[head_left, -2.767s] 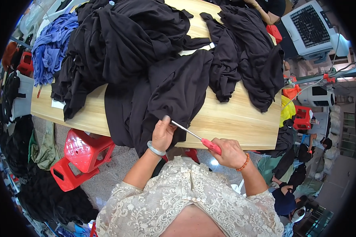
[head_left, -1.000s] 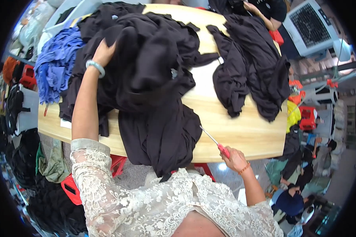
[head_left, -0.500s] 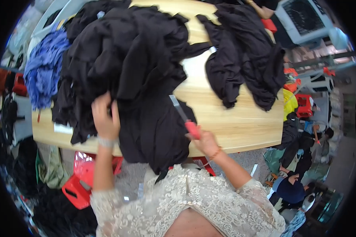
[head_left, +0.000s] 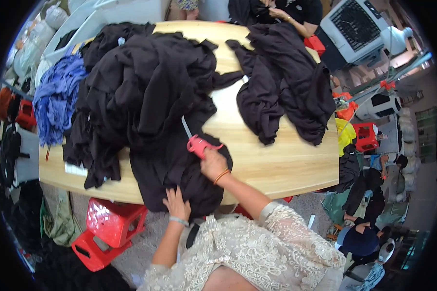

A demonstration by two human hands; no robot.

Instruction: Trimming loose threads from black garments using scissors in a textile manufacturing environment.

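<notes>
A pair of red-handled scissors (head_left: 197,144) is gripped in my right hand (head_left: 214,166), its metal blade pointing up and away over the cloth. Beneath it a black garment (head_left: 153,165) spreads from the big heap and hangs over the table's near edge. My left hand (head_left: 178,203) lies on this garment at that edge, fingers apart, holding nothing that I can see. Directly beyond rises the heap of black garments (head_left: 141,82). Another black garment (head_left: 296,82) lies apart on the right side of the table.
Blue cloth (head_left: 58,97) lies at the left of the wooden table (head_left: 296,165). Red plastic stools (head_left: 107,223) stand on the floor at the near left. Across the table, a person's arm (head_left: 298,26) handles black cloth beside an air cooler (head_left: 354,29).
My left hand has moved from the heap's side toward me, onto the garment at the edge. The right hand has carried the scissors left, over the cloth. My view has shifted.
</notes>
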